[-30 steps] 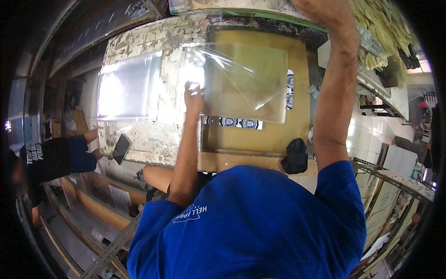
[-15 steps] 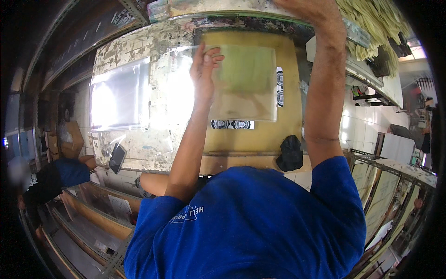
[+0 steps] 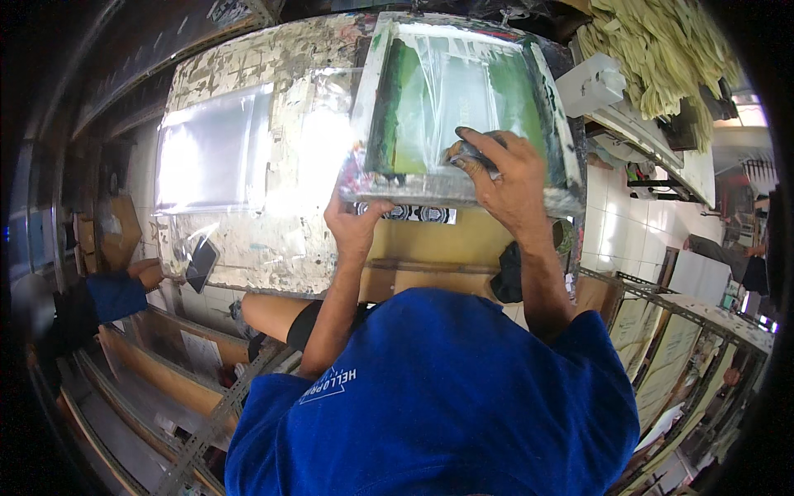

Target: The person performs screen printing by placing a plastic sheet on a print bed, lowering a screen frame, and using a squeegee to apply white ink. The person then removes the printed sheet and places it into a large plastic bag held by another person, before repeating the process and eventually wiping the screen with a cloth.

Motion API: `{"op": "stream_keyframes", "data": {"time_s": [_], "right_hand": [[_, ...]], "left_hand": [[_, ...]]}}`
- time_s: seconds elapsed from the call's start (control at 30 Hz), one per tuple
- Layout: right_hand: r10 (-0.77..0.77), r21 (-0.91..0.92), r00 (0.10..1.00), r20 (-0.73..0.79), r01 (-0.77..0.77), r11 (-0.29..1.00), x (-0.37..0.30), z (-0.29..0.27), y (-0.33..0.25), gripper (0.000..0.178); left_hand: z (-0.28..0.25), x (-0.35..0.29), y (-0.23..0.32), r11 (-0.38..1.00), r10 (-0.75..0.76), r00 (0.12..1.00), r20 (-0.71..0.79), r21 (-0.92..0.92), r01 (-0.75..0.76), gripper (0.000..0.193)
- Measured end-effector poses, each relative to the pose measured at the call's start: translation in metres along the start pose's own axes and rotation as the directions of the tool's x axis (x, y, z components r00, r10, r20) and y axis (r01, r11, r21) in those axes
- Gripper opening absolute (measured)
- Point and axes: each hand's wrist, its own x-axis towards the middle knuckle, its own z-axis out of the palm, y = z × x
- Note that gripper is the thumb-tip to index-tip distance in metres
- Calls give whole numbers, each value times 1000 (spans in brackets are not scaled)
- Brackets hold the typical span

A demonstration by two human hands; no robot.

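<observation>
A screen-printing frame with green mesh and whitish streaks lies over the yellow-brown board, its near edge blurred. My left hand grips the frame's near left corner, thumb in front and fingers partly hidden behind it. My right hand is on the mesh near that edge, closed around a crumpled dark grey wad, perhaps a rag. Below the frame's near edge shows a strip with black-and-white round patterns. A black cloth lies by my right forearm.
A clear film sheet lies on the paint-stained table, with a dark phone-like slab at its near left edge. A white container and hanging yellowish strips are at right. Another person is at far left.
The frame has come down over the board, covering the clear sheet there. My right hand came back from the far edge and now holds the wad; my left moved nearer onto the frame.
</observation>
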Motion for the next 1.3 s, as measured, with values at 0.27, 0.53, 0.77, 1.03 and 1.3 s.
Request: {"op": "stream_keyframes", "data": {"time_s": [0.27, 0.53, 0.77, 1.03, 1.3], "right_hand": [[223, -61, 879, 422, -218, 974, -45, 69, 59, 46], [147, -284, 968, 205, -85, 955, -15, 108, 106, 70], [123, -308, 977, 174, -64, 949, 75, 110, 171, 59], [-2, -267, 990, 139, 40, 963, 77, 106, 160, 37], [-24, -227, 984, 176, 65, 972, -16, 75, 76, 35]], "left_hand": [[-40, -19, -62, 546, 268, 953, 143, 792, -272, 80], [-44, -20, -69, 514, 264, 955, 134, 818, -257, 76], [-41, -19, -66, 496, 356, 923, 145, 808, -318, 79], [-48, -23, -70, 523, 289, 942, 170, 796, -304, 79], [-40, -29, -65, 668, 246, 967, 69, 711, -221, 73]]}}
